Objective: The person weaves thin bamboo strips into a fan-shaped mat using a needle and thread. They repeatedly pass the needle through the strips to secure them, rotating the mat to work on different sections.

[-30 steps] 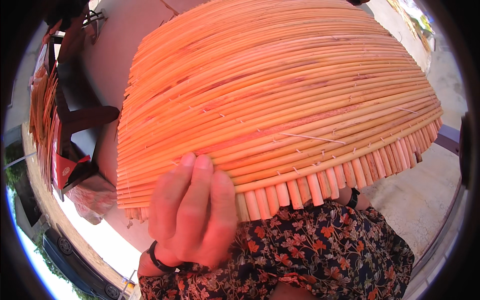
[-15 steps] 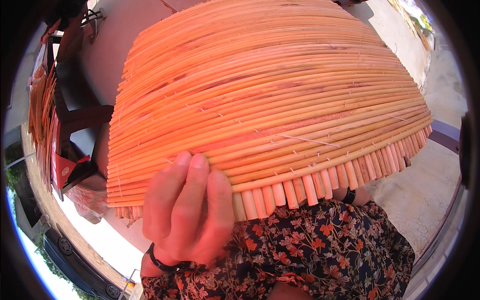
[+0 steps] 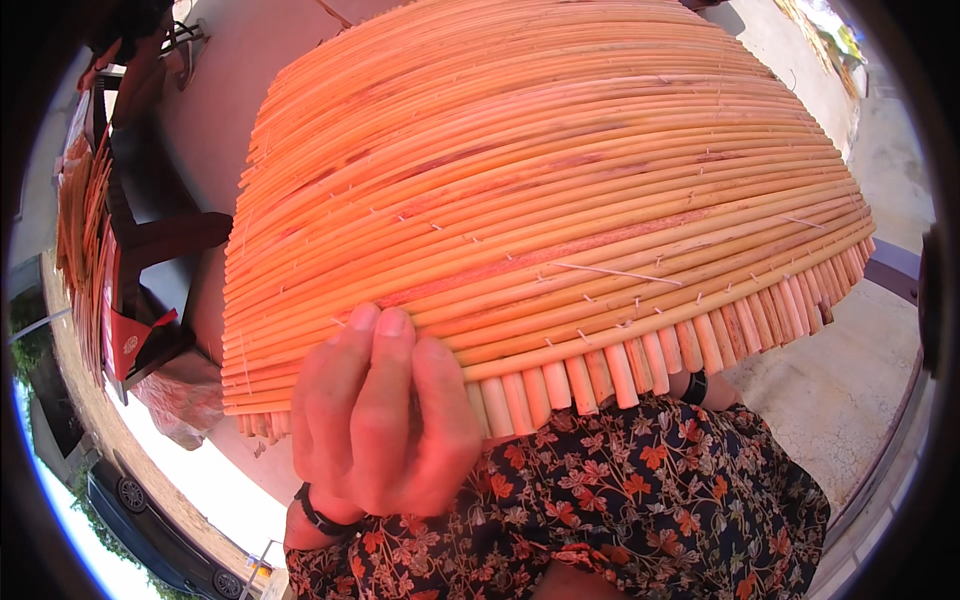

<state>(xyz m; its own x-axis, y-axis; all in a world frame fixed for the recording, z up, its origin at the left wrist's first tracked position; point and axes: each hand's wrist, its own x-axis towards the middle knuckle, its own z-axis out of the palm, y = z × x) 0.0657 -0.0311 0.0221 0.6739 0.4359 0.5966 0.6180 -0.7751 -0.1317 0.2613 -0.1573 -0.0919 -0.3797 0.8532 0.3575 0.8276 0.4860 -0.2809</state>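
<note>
A wide mat of reed stalks (image 3: 560, 180) stretches across the middle of the head view, stitched with short pale threads. Under its near edge, a row of cut stalk ends (image 3: 620, 375) runs crosswise. My left hand (image 3: 385, 420) grips this near edge at the left, bent fingertips resting on top of the stalks; its thumb is out of sight. My right hand is hidden beneath the mat; only the wrist with a black band (image 3: 694, 388) shows below the near edge at right.
Patterned dark cloth (image 3: 640, 480) covers my lap. To the left stand a dark wooden bench (image 3: 170, 235), a bundle of thin sticks (image 3: 82, 225) and a clear plastic bag (image 3: 185, 395). A parked car (image 3: 150, 530) is farther left. Concrete floor (image 3: 800, 420) lies at right.
The mat has shifted slightly to the right. My left hand stays at its near edge, its wrist turned a little, while the right wrist remains below the mat.
</note>
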